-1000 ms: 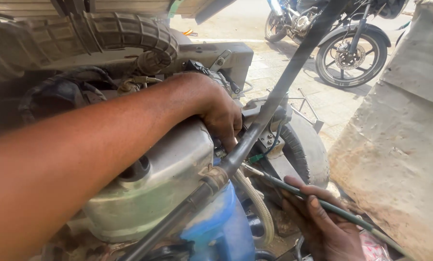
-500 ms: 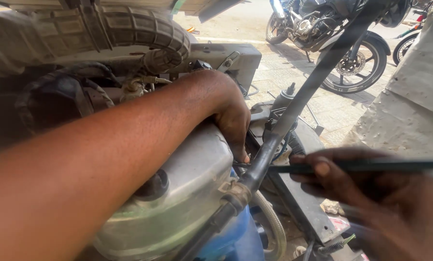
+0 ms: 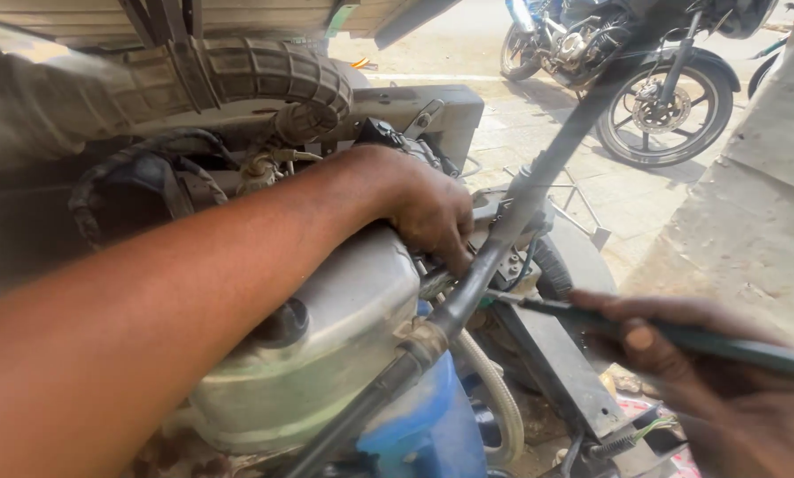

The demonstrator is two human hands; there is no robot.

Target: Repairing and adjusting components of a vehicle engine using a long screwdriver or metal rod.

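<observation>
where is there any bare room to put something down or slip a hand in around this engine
Bare room: the sunlit paved ground between the engine bay and the parked black motorcycle, and the rough concrete slab at far right. Crowded: around the dull grey metal tank, where the left hand, the diagonal black tube and the green-handled tool in the right hand meet.

Paved ground (image 3: 627,208) carries parked motorcycle (image 3: 645,71)
</observation>
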